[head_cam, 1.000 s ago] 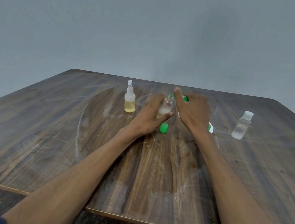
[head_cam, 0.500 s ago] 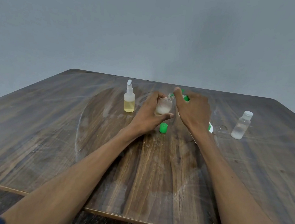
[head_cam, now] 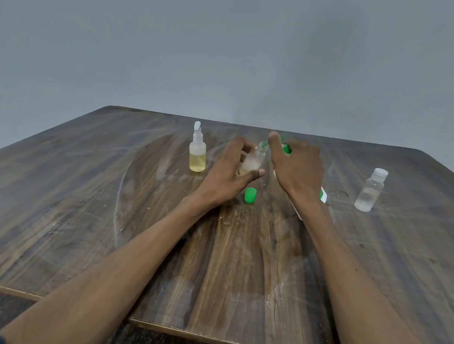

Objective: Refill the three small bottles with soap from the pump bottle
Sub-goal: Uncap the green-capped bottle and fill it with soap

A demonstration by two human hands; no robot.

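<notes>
The left hand (head_cam: 230, 172) grips an uncapped small bottle (head_cam: 253, 160) mid-table; the right hand (head_cam: 296, 167) clasps the tilted pump bottle (head_cam: 323, 195), its green nozzle (head_cam: 264, 145) at the bottle's mouth. A green cap (head_cam: 249, 195) lies just in front.

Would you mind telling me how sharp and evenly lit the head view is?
Head view: soft, even light, no hard shadows; faint sheen on the table; the left hand, right hand and the small bottle between them look blurred; wide-angle bending at the edges.

Bare room: scratched wooden table (head_cam: 72, 210), grey wall (head_cam: 235, 44)
</notes>
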